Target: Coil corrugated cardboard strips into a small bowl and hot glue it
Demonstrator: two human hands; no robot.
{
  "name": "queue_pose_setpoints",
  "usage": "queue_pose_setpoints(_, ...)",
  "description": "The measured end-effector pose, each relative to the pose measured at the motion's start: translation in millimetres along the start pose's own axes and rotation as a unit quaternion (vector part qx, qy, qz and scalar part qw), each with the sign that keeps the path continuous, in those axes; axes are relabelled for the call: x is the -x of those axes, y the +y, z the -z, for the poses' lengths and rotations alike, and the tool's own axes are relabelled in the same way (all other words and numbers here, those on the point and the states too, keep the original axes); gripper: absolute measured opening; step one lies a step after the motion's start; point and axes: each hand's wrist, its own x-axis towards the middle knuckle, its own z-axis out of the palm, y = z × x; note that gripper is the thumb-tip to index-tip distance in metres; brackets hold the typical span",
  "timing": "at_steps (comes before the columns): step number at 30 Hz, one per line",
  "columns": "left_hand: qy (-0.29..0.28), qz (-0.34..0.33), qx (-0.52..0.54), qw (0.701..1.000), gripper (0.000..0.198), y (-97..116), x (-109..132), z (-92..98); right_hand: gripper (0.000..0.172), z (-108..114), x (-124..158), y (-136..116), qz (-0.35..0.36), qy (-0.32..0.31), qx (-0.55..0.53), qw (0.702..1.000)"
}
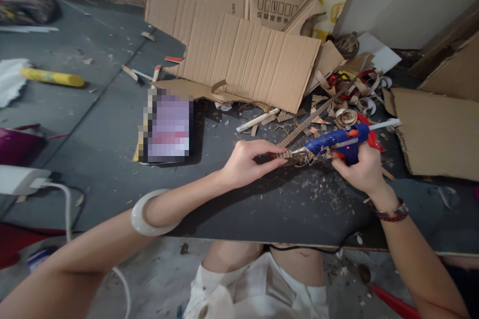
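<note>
My right hand (361, 167) is wrapped round the handle of a blue hot glue gun (325, 142), which points left. A white glue stick (387, 124) pokes out of its back end, and a small red light glows on its side. My left hand (254, 162) pinches the end of a narrow corrugated cardboard strip (312, 118) between thumb and fingers. The gun's nozzle is at that pinched end; whether it touches the strip I cannot tell. From there the strip slants up and right toward a heap of scraps (359, 84).
Large cardboard sheets (247, 55) lean at the back, with more cardboard (437, 132) on the right. A phone-like device with a blurred screen (168, 129) stands left of my hands. A yellow tube (54, 77) and a white power strip (22, 180) lie farther left. Debris litters the dark table (209, 214).
</note>
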Motion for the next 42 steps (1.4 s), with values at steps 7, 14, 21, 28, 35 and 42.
queue_pose_setpoints(7,-0.001,0.004,0.002,1.000,0.016,1,-1,0.1,0.023,0,0,0,-0.016,-0.002,0.021,1.000)
queue_pose_setpoints(14,0.001,0.007,-0.003,1.000,0.015,2,-1,0.2,0.024,1,2,2,-0.024,0.001,0.037,0.999)
queue_pose_setpoints(21,0.000,0.000,-0.001,1.000,0.015,1,-1,0.1,0.021,1,5,5,-0.015,-0.002,0.081,0.997)
queue_pose_setpoints(28,0.002,-0.004,-0.001,1.000,0.015,0,-1,0.1,0.054,13,-4,7,-0.090,0.084,0.120,0.985)
queue_pose_setpoints(35,-0.003,-0.005,0.000,1.000,0.017,0,0,-0.2,0.049,24,-23,44,-0.228,0.174,0.150,0.946)
queue_pose_setpoints(42,0.003,-0.010,-0.005,1.000,0.017,0,0,-0.2,0.038,24,-26,75,-0.340,0.120,0.190,0.913)
